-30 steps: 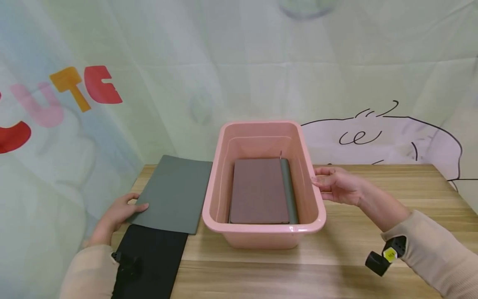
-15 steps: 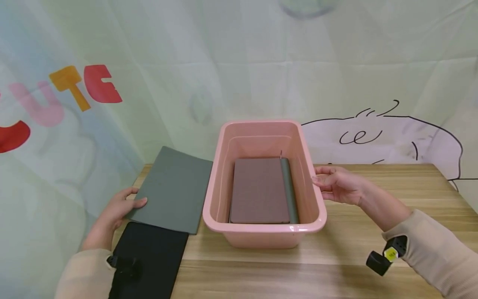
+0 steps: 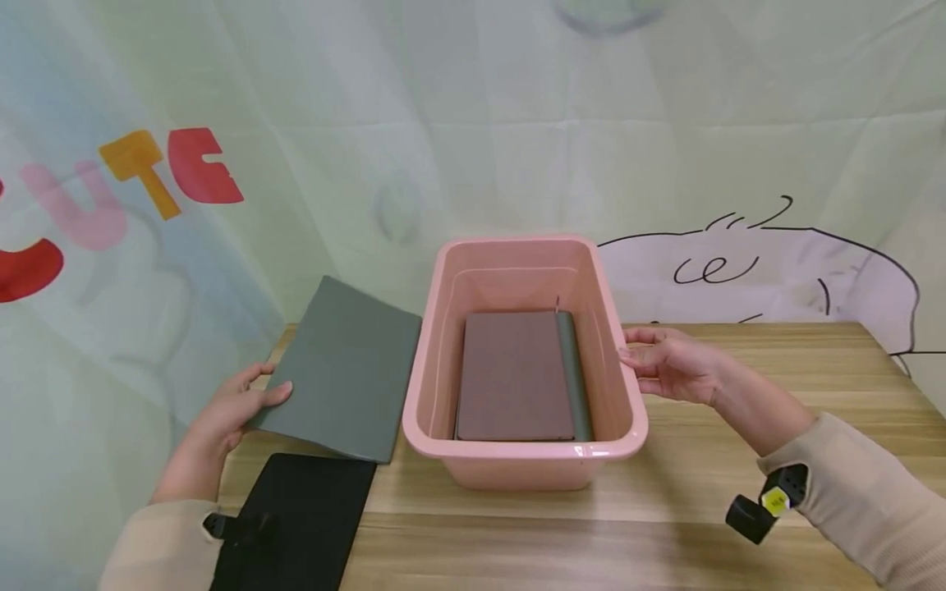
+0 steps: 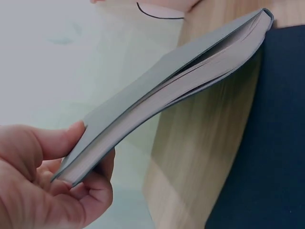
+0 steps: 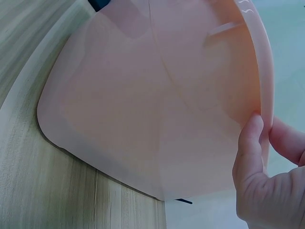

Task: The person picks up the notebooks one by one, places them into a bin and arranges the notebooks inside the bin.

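My left hand (image 3: 229, 406) grips the left edge of a grey-green soft-covered notebook (image 3: 347, 373), thumb on its cover and fingers underneath. In the left wrist view the notebook (image 4: 126, 109) bends, its near edge raised off the table and its pages slightly parted. Its right edge lies close by a pink plastic bin (image 3: 525, 450); whether they touch I cannot tell. My right hand (image 3: 672, 365) pinches the bin's right rim, clearer in the right wrist view, where the thumb and a finger straddle the rim (image 5: 264, 71). Inside the bin a brown notebook (image 3: 513, 373) lies over a dark green one (image 3: 578, 377).
A black notebook (image 3: 310, 501) lies at the table's front left, partly under my left forearm's wrist camera. The wooden table (image 3: 502, 542) runs back to a printed curtain (image 3: 502, 123), with another curtain side on the left.
My left hand has raised the grey-green notebook's left side, so it tilts more and its far corner stands higher. More of the black notebook's far edge shows. The right hand stays on the rim.
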`<state>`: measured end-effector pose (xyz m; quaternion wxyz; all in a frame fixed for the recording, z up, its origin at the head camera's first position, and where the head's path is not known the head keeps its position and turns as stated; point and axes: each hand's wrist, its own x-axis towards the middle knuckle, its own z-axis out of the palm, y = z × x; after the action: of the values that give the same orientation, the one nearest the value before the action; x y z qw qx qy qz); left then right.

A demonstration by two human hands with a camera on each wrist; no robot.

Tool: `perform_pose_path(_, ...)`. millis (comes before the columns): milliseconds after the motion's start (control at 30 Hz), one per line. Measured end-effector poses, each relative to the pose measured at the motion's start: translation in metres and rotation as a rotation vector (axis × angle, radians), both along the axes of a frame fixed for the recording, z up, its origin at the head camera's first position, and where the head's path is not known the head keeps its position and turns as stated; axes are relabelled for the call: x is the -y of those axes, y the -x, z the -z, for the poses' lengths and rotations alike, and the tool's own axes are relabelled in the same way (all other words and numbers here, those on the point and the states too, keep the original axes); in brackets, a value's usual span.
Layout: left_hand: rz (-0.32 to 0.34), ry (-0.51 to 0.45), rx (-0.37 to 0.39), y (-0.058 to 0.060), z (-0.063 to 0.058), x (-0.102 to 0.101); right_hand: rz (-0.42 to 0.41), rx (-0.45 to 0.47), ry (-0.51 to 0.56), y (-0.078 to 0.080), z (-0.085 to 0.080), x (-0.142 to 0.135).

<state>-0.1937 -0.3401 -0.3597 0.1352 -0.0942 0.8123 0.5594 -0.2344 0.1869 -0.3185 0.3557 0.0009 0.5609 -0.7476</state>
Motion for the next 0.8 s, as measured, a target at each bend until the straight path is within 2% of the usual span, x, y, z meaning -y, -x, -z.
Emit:
perform_pose_path(167, -0.039, -0.090, -0.011, -0.003, -0.003, 0.006, -0.003, -0.003, 0.000, 0.000, -0.001, 0.001)
perform_pose_path(333, -0.071, -0.188, 0.008, -0.008, -0.007, 0.013, -0.008, 0.002, -0.001, 0.000, 0.000, 0.000)
perform_pose_path(533, -0.080, -0.228, 0.023, -0.015, -0.013, 0.019, -0.006, -0.014, -0.012, 0.000, -0.001, 0.000)
perform_pose_path(800, -0.130, -0.409, 0.025, -0.022, -0.017, 0.025, 0.007, 0.007, -0.034, -0.003, -0.005, 0.002)
